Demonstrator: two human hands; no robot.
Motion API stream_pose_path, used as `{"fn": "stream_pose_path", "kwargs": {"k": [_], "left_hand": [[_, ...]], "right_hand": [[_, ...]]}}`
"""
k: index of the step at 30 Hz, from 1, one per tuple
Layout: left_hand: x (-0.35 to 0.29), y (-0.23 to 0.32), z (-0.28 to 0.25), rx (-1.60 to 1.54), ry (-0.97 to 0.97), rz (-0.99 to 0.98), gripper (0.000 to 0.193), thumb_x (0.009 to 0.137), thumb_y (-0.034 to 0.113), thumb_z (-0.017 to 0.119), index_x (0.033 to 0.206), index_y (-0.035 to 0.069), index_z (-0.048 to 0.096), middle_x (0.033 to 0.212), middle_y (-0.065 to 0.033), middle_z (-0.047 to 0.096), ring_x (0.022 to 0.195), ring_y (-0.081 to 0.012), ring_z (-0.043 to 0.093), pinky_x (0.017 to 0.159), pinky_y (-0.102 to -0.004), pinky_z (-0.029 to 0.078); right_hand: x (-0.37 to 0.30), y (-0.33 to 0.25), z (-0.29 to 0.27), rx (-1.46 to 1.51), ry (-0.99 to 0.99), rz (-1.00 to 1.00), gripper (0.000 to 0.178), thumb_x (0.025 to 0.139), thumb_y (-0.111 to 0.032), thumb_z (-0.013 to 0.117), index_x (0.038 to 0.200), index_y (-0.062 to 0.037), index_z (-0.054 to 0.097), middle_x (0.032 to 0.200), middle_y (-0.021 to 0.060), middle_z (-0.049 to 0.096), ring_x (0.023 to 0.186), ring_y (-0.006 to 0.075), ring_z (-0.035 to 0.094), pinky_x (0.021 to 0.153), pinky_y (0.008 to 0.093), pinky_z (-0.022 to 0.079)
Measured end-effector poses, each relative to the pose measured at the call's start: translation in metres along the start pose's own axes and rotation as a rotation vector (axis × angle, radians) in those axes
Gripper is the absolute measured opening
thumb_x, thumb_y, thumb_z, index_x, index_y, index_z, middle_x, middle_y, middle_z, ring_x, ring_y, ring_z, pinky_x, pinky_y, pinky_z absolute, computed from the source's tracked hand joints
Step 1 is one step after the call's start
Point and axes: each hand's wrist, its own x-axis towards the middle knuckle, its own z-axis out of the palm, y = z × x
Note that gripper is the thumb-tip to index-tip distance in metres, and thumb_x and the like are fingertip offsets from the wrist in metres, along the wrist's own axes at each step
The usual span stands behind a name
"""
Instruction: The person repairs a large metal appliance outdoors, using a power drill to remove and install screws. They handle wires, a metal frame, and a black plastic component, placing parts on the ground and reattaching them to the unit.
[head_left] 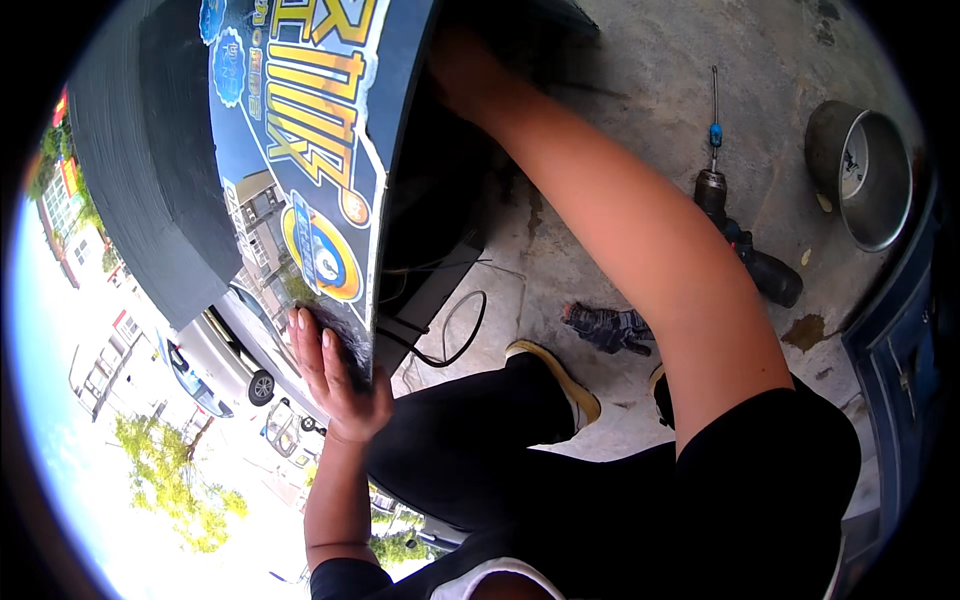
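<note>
Nearest is a dark panel (318, 165) with blue and yellow print, standing before the person. The left hand (342, 385) rests at its lower corner, fingers slightly apart along the printed face; whether the thumb grips behind cannot be told. The right hand (462, 80) is in shadow just right of the panel, its fingers hidden, their state unclear. Farther right of the panel, on concrete floor (660, 110), lie a dark glove (606, 328), a power drill (770, 276) and a metal bowl (886, 200); left of it, parked cars (213, 352).

Grey concrete floor (645, 125), brown stain (803, 332) toward right. Dark blue panelled surface (905, 395) along right edge. Left side open to glaring daylight: sky (32, 290), parked vehicles (220, 358), pale buildings (105, 365), green trees (165, 470).
</note>
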Motion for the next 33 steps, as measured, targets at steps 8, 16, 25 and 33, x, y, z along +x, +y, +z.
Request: {"fn": "stream_pose_path", "kwargs": {"k": [8,16,25,33], "left_hand": [[-0.001,-0.003,0.000,0.015,-0.036,0.007,0.073,0.074,0.004,0.051,0.143,0.003,0.027,0.145,-0.0303,0.027,0.136,-0.0478,0.026,0.111,-0.0526,0.019],[-0.002,-0.004,-0.002,-0.005,-0.042,0.016,0.071,0.075,0.004,0.050,0.143,0.001,0.027,0.145,-0.0318,0.025,0.135,-0.0490,0.026,0.110,-0.0536,0.020],[-0.002,-0.002,-0.001,0.003,-0.033,-0.005,0.067,0.078,0.002,0.050,0.142,0.000,0.028,0.145,-0.0316,0.025,0.135,-0.0491,0.026,0.110,-0.0542,0.021],[-0.004,-0.008,-0.004,-0.023,0.022,-0.039,0.069,0.072,-0.001,0.059,0.137,0.007,0.038,0.140,-0.0276,0.037,0.130,-0.0475,0.037,0.107,-0.0589,0.023]], "right_hand": [[-0.012,-0.067,0.003,1.144,-0.281,0.707,0.033,0.095,-0.017,0.046,0.122,0.0017,0.051,0.120,0.0178,0.055,0.111,0.0295,0.053,0.097,0.0432,0.041],[-0.010,-0.049,0.061,0.629,-0.099,0.296,0.032,0.094,-0.017,0.048,0.120,0.0005,0.053,0.116,0.0172,0.057,0.106,0.0288,0.056,0.093,0.0421,0.044],[0.003,0.008,0.107,0.112,-0.164,0.047,0.031,0.093,-0.017,0.049,0.118,-0.0009,0.056,0.111,0.0166,0.060,0.101,0.0280,0.058,0.088,0.0409,0.046],[0.009,-0.062,0.021,0.824,-0.375,0.528,0.030,0.092,-0.017,0.050,0.117,-0.0022,0.058,0.107,0.0161,0.062,0.096,0.0273,0.060,0.083,0.0398,0.049]]}}
